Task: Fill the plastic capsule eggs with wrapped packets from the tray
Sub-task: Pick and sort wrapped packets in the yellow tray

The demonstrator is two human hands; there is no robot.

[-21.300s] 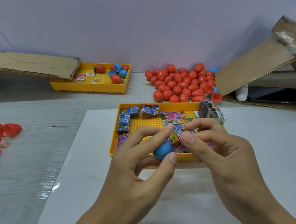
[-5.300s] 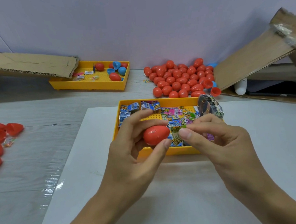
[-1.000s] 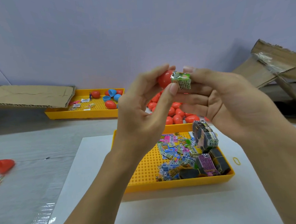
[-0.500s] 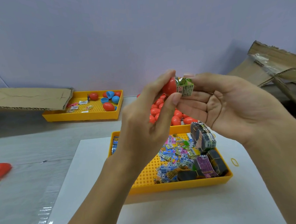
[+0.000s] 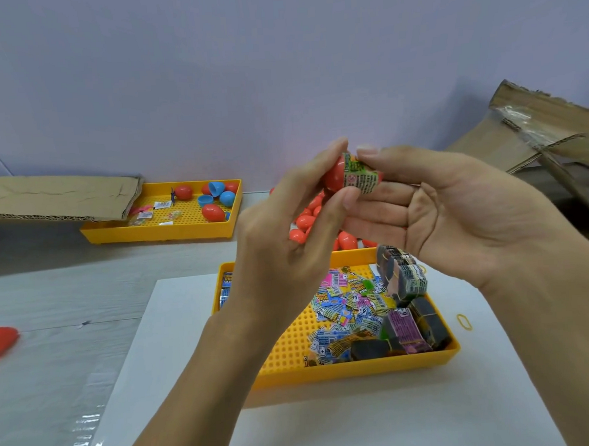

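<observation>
Held up at frame centre: the left hand [image 5: 287, 243] pinches a red egg half [image 5: 334, 177] between thumb and fingers. The right hand [image 5: 456, 211], palm showing, pinches a green wrapped packet [image 5: 359, 178] between thumb and forefinger, its end at the open mouth of the half; the other fingers lie loosely extended.

Near tray [image 5: 362, 367], yellow, at 6 o'clock from the hands: loose colourful packets [image 5: 350, 305] in the middle, banded stacks of packets [image 5: 403, 278] along its right side, blue packets [image 5: 226, 286] at its left edge, partly hidden by the left wrist.

Far tray [image 5: 157, 231], yellow, at 9 o'clock: red eggs, blue egg halves [image 5: 218, 194], a few small wrapped items.

Heap of red eggs [image 5: 306, 222] behind the hands, largely hidden.

Surface: the near tray sits on a white sheet [image 5: 365, 427] over a pale wood-grain table [image 5: 51, 303]. A yellow rubber band [image 5: 463, 322] lies on the sheet just right of the tray. A red egg half [image 5: 0, 338] lies at the left edge. Flattened cardboard [image 5: 56, 197] at 9 o'clock overlaps the far tray's corner; a cardboard box [image 5: 547, 134] at 3 o'clock. Plain lilac wall [image 5: 278, 70] behind.
</observation>
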